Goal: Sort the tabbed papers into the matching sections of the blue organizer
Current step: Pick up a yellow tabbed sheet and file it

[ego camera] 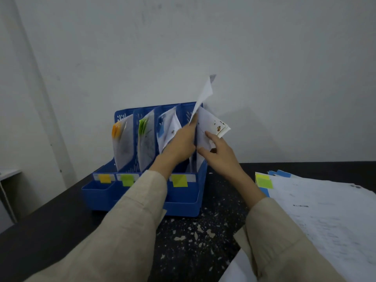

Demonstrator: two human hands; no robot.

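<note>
The blue organizer [183,202] stands on the dark table, its sections marked by orange, green and yellow front tabs; my left sleeve hides one marker. Papers with orange [122,139], green [145,139] and blue [166,129] tabs stand in the first three sections. My left hand [181,142] holds a white sheet [203,94] upright over the rightmost section. My right hand [218,151] touches the papers [211,127] standing in that section, fingers straight, thumb below. A stack of tabbed papers [325,210] lies at the right, with yellow and blue tabs showing.
A grey wall rises right behind the organizer. The speckled black tabletop [193,241] runs toward me between my sleeves. A white shelf or cabinet edge [8,180] shows at far left. Another white sheet [238,269] lies at the bottom edge.
</note>
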